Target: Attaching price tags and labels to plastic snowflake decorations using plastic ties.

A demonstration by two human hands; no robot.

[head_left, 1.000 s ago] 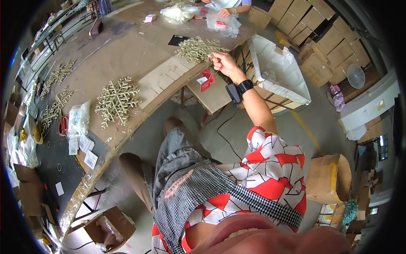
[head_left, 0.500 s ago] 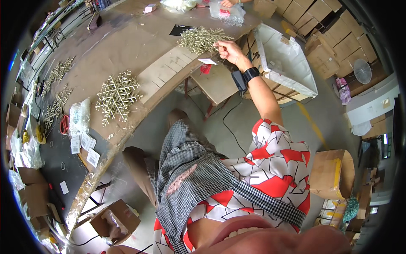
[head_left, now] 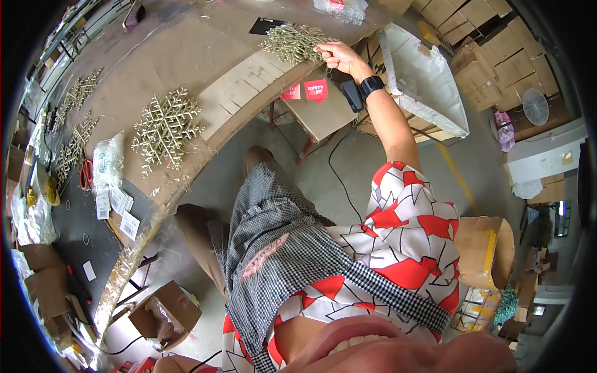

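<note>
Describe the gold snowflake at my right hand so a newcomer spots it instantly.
Find the big brown worktable and follow its near edge rightward to your bare right hand. There lies a glittery gold openwork snowflake ornament, beside a flat black card. Unlike the gold snowflakes farther left, it alone has a hand at its edge.

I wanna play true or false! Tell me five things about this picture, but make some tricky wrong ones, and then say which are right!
1. The right hand is closed at the edge of a gold snowflake ornament. True.
2. The red-handled scissors are in a cardboard box. False: they lie on the table beside a clear plastic packet.
3. White labels lie near that packet. True.
4. The apron is plain yellow. False: it is black-and-white checked.
5. A black band circles the right wrist. True.
</note>
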